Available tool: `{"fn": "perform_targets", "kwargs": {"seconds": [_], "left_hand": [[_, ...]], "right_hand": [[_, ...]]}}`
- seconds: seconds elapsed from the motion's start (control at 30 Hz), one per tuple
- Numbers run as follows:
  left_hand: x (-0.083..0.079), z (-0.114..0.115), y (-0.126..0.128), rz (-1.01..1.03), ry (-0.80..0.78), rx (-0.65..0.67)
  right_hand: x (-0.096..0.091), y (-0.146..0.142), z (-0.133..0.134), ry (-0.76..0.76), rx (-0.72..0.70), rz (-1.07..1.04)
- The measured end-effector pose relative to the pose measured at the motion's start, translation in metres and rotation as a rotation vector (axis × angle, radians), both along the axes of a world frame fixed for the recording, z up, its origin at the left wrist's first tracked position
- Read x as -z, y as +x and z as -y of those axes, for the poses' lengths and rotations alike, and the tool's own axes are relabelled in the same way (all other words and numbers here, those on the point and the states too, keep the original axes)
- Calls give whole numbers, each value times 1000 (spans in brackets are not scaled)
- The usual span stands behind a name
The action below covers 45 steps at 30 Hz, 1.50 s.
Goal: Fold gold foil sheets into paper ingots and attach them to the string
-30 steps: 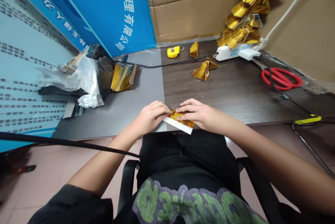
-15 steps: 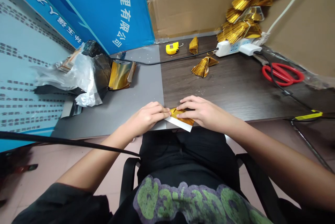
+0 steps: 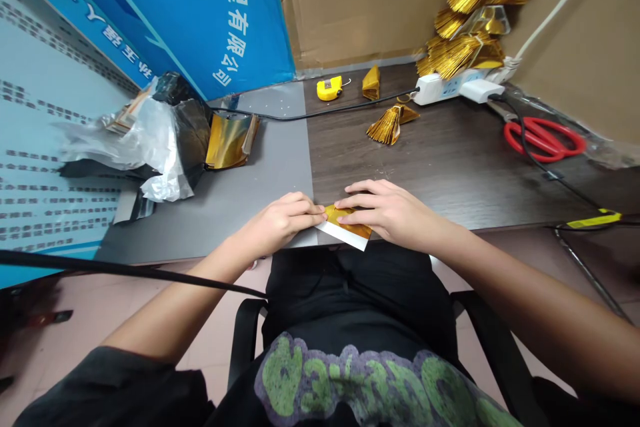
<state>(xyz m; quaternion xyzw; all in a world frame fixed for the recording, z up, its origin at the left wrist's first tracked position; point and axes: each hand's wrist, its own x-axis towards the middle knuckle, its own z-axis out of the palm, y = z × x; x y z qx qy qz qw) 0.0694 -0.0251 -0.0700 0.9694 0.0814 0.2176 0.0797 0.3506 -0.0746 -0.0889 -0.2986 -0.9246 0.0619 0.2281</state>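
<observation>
A sheet of gold foil paper (image 3: pixel 332 215) with a white strip along its near side lies at the desk's front edge. My left hand (image 3: pixel 287 219) has its fingers pressed together on the sheet's left end. From the right, my right hand (image 3: pixel 383 208) rests on the sheet with its fingers stretched out and spread, covering part of the gold side. Beyond the hands lies a pleated gold paper fan (image 3: pixel 386 126), tied near one end. A small folded gold piece (image 3: pixel 371 83) sits behind it.
A yellow tape measure (image 3: pixel 329 88) lies near the cardboard. Left are a gold paper stack (image 3: pixel 228 140) and a crumpled plastic bag (image 3: pixel 167 147). Right are red-handled scissors (image 3: pixel 543 140), a white power strip (image 3: pixel 434 88) with cables, and several piled gold fans (image 3: pixel 453 54).
The fingers of my right hand have shifted slightly on the foil paper, and the raised fold near its left end looks flatter. My left hand stays in place.
</observation>
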Motion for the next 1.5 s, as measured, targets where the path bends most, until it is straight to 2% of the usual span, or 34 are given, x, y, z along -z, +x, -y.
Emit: {"fn": "perform_targets", "kwargs": {"seconds": [0.8,1.03,1.13,1.33,1.5], "left_hand": [[-3,2,-1,-35,20,-29],[-8,-1,0,-82,-29,-1],[-9,-1,0,-131,-17,-39],[-11,-2,0,-228,-62,-108],[-10,-3,-1,-235,-114,-120]], "right_hand": [[-2,-2,0,-63,13,-28],[-6,-2,-1,-51,-18,40],[-13,-4,-3,-61,-32,91],[-27,-30,10,-26,143,101],[-14,-52,35,-23,198,103]]}}
